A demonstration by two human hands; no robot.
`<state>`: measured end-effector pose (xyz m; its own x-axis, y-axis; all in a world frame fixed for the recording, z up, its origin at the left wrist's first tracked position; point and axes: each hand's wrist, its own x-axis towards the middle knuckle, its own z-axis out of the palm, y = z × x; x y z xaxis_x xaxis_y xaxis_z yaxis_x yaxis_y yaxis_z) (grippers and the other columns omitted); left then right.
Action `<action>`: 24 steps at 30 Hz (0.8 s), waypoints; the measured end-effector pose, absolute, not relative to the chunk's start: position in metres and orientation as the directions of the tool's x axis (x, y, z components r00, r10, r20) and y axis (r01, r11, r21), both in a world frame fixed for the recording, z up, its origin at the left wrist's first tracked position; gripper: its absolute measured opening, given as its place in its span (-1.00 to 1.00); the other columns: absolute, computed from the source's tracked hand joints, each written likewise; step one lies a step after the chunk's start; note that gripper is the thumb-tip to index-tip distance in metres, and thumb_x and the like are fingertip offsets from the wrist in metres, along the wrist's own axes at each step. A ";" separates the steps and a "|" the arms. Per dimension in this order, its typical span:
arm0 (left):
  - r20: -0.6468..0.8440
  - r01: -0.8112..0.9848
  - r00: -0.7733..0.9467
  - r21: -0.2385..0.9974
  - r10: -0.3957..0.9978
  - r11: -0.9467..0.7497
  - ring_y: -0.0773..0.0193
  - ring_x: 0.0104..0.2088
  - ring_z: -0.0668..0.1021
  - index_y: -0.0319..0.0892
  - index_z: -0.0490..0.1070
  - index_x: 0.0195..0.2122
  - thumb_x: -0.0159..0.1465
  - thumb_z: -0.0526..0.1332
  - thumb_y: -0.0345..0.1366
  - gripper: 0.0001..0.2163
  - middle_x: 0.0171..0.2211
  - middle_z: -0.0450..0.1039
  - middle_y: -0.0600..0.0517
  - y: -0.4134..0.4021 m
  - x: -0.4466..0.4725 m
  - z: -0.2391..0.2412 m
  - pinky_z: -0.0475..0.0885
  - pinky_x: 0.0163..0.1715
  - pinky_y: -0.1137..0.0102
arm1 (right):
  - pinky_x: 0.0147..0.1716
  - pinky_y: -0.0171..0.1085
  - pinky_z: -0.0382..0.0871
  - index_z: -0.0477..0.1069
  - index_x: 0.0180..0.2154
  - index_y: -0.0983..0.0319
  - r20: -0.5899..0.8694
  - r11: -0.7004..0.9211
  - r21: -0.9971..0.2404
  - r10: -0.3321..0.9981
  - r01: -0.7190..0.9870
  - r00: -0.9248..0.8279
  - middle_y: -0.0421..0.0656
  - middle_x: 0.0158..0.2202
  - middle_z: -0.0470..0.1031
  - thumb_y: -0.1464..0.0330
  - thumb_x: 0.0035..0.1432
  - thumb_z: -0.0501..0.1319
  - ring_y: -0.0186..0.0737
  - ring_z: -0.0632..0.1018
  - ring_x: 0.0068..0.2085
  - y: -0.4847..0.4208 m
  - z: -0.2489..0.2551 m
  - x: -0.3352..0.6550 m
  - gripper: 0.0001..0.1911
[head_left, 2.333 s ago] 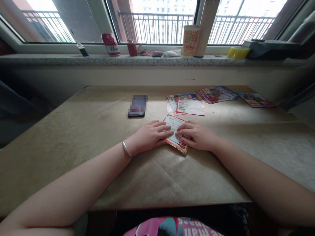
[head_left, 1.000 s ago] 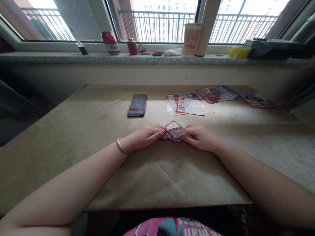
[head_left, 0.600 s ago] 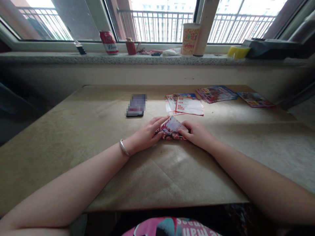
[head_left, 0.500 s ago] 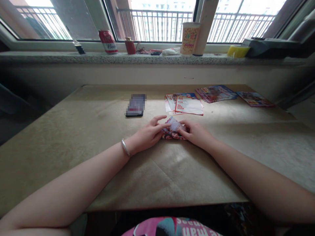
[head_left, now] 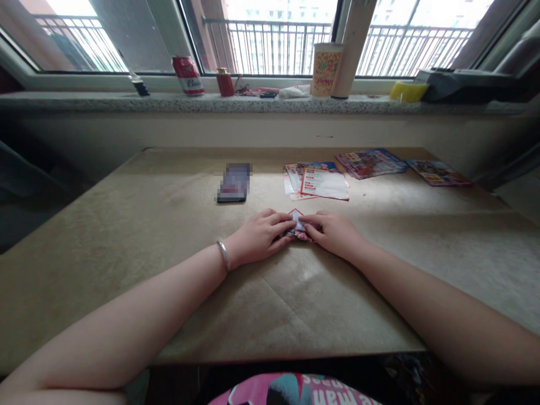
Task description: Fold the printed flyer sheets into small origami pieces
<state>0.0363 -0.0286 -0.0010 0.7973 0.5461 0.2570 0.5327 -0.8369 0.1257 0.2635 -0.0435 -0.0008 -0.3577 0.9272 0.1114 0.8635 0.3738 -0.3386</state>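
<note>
A small folded sheet of printed paper (head_left: 298,232) lies on the table between my two hands, its pointed top edged in red and its lower part covered with a colourful print. From the left, my left hand (head_left: 270,232), with a silver bangle at the wrist, has its fingers over the paper's left side. On the right side, the thumb and fingers of my right hand (head_left: 331,229) grip the sheet, index finger near the middle. Much of the paper is hidden under the fingers.
Beyond my left hand lies a phone (head_left: 234,183), blurred out. Loose printed sheets (head_left: 324,183) are spread behind the paper, with stacked flyers (head_left: 371,162) and more flyers (head_left: 439,172) to the right. A can (head_left: 188,76), a red bottle (head_left: 225,82) and a cup (head_left: 326,70) stand on the sill.
My left hand has moved right and its fingers have come down onto the paper. The paper's top now shows a red-edged point, and less of its print is visible.
</note>
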 end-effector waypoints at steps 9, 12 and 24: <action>0.255 0.562 0.787 0.079 0.562 -0.823 0.09 0.02 0.40 -0.12 0.31 0.20 0.40 0.02 -0.10 -0.59 0.18 0.33 -0.05 -0.028 0.039 -0.004 0.32 0.09 0.15 | -0.29 -0.28 0.33 0.44 0.10 0.07 0.110 0.408 -0.273 0.913 0.871 -0.393 -0.11 -0.13 0.53 0.17 0.28 0.04 -0.18 0.55 -0.22 -0.040 -0.002 0.265 -0.57; 0.252 0.576 0.783 0.051 0.568 -0.816 0.09 0.02 0.40 -0.11 0.30 0.21 0.40 0.00 -0.07 -0.57 0.20 0.32 -0.03 -0.027 0.040 -0.006 0.29 0.09 0.15 | -0.29 -0.28 0.32 0.42 0.11 0.07 0.100 0.422 -0.244 0.907 0.873 -0.410 -0.10 -0.14 0.52 0.16 0.29 0.02 -0.16 0.55 -0.19 -0.039 -0.001 0.265 -0.56; 0.189 0.563 0.819 -0.082 0.542 -0.822 -0.01 0.02 0.38 -0.29 0.27 0.20 0.35 0.02 -0.03 -0.48 0.19 0.29 -0.18 -0.022 0.045 -0.003 0.29 0.09 0.13 | -0.33 -0.25 0.28 0.36 0.14 0.10 0.074 0.457 -0.192 0.889 0.869 -0.451 -0.08 -0.15 0.48 0.05 0.28 0.00 -0.11 0.53 -0.20 -0.040 0.001 0.264 -0.50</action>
<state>0.0454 -0.0220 -0.0029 0.8189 0.5418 0.1894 0.5630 -0.8224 -0.0818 0.2645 -0.0398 0.0012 -0.4511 0.8894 0.0741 0.8687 0.4566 -0.1920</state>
